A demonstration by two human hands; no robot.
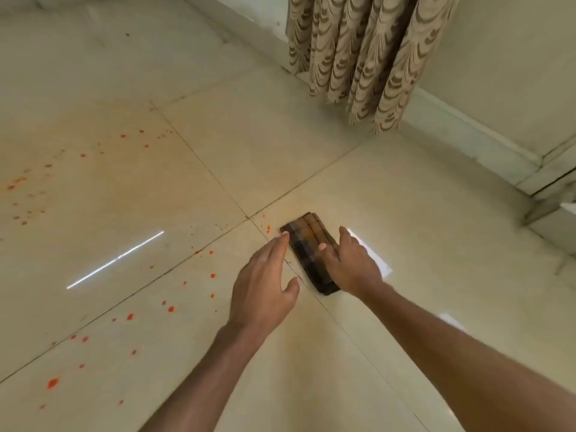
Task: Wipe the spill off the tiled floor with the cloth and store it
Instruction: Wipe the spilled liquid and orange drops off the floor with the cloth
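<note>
A folded dark checked cloth [307,236] lies flat on the cream tiled floor [405,229], near where four tiles meet. My right hand [350,263] rests on the cloth's right side with thumb and fingers spread over it. My left hand [265,282] hovers just left of the cloth, fingers apart, its fingertips at the cloth's near-left edge. The spill [131,316] is a scatter of red-orange drops across the tiles to the left, from the far left down to the lower left corner, with a few drops right beside the cloth.
A patterned beige curtain [358,54] hangs to the floor at the back. A white skirting and wall [483,129] run along the right. A pale object [558,229] sits at the right edge. Bright light reflections streak the tiles.
</note>
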